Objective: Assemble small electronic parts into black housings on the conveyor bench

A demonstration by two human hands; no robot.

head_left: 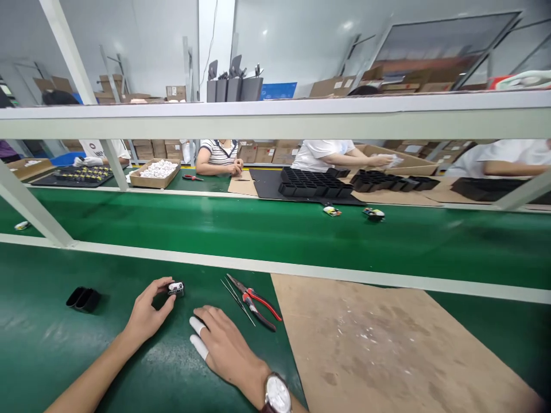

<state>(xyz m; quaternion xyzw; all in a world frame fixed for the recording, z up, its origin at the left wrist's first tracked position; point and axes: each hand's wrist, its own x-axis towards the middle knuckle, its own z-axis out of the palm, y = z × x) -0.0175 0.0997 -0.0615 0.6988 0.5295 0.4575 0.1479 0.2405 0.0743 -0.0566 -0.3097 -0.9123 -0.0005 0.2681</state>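
Between the thumb and fingers of my left hand is a small black-and-white part; its exact kind is too small to make out. My right hand rests palm down on the green tabletop, holding nothing, with white finger cots on two digits and a wristwatch on the wrist. Just beyond it lie metal tweezers and long-nose pliers with red-and-black handles. Left of my left hand stands a pair of joined black plastic cups.
A stained cardboard sheet covers the table on the right. Past a white rail runs a green conveyor belt carrying small assemblies. Co-workers sit opposite, near black trays and a box of white pieces. A shelf beam crosses above.
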